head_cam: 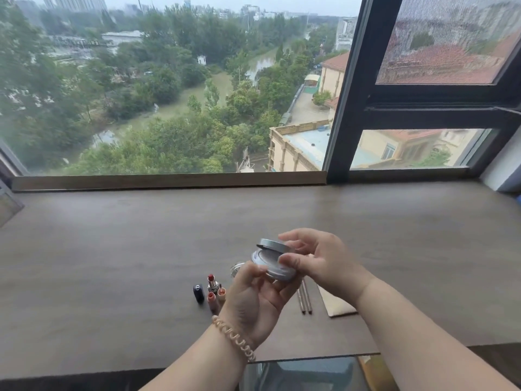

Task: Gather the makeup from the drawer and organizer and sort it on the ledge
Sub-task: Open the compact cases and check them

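Note:
Both hands hold a round silver compact [275,261] above the brown ledge [112,249], its lid slightly raised. My left hand [256,297] grips the base from below; my right hand [318,261] pinches the lid and rim. Behind them on the ledge stand an uncapped red lipstick [212,280], a dark capped lipstick [198,292] and two peach lip tubes [216,297]. Two thin pencils [304,299] lie side by side to the right, next to a beige pouch [337,306]. A clear round jar [236,269] peeks out behind my left hand.
A large window with a dark frame [342,108] rises behind the ledge. A glass surface [304,373] lies below the ledge's front edge. Something glassy [8,204] sits at the far left edge.

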